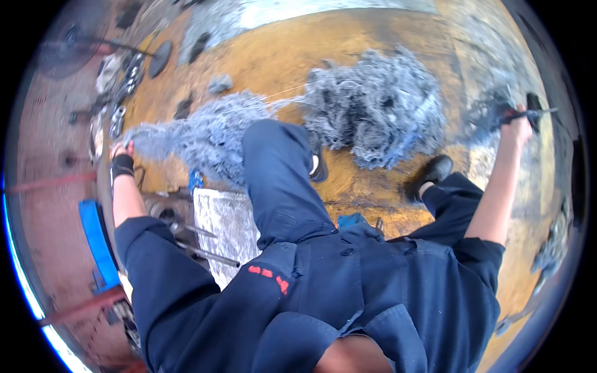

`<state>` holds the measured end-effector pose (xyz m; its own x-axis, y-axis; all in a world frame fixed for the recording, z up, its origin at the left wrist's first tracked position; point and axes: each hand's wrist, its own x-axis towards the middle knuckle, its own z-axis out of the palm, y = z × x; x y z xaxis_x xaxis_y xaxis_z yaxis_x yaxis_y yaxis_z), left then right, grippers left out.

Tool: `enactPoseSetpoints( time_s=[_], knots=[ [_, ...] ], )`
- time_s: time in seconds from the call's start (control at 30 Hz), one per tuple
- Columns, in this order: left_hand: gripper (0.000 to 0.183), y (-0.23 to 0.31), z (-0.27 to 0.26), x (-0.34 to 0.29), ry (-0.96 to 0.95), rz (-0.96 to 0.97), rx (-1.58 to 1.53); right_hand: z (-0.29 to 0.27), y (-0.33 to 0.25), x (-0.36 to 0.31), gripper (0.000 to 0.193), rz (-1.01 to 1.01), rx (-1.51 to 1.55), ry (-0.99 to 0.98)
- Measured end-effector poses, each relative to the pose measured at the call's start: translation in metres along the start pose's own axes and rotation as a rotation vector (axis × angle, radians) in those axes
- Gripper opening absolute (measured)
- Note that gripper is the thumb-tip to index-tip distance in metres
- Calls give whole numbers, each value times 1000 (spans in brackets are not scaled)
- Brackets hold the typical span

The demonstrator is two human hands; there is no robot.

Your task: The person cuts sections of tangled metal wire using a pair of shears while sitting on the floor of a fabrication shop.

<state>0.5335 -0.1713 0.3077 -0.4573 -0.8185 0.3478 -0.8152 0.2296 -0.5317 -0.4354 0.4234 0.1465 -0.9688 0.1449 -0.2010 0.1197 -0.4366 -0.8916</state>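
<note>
A heap of grey, stringy fibre (214,133) lies on the floor by my left leg and narrows into a tuft toward the far left. My left hand (124,150), with a black band at its wrist, is closed on the end of that tuft. Thin strands link this heap to a bigger grey fibre pile (379,109) in front of me. At the far right my right hand (517,129) is wrapped round a dark, thin tool (528,114); its kind is unclear. A blurred grey fibre clump (488,115) is beside that hand.
My shoes stand near the piles. A fan with a round base (160,59) and metal parts (132,73) are at the upper left. A whitish sheet (225,227) and metal rods (208,253) lie by my left leg. A blue object (98,242) is at left.
</note>
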Motion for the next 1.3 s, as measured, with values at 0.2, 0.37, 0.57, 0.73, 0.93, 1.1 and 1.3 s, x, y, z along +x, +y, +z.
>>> enactPoseSetpoints(
  time_s=[0.2, 0.37, 0.57, 0.73, 0.93, 1.1, 1.3],
  knots=[
    [94, -117, -100, -19, -269, -740, 380, 6, 29, 11, 17, 23, -95, -71],
    [72, -213, -168, -73, -358, -731, 542, 18, 39, 4, 18, 83, -167, -107],
    [75, -167, -123, -93, -311, -490, 621, 52, 32, -41, 20, 223, -65, -393],
    [50, -121, -35, -69, -148, -470, 135, 76, 14, -97, 18, 175, -40, -550],
    [23, 19, 33, -4, -532, -1015, -1208, 84, 9, -130, 8, 155, -140, -556],
    [22, 228, -12, 48, -743, -637, -1160, 82, -9, -149, 24, 54, -284, -827],
    [108, 567, -203, 43, -892, 269, -1683, 92, -28, -164, 19, 263, -202, -969]
  ],
)
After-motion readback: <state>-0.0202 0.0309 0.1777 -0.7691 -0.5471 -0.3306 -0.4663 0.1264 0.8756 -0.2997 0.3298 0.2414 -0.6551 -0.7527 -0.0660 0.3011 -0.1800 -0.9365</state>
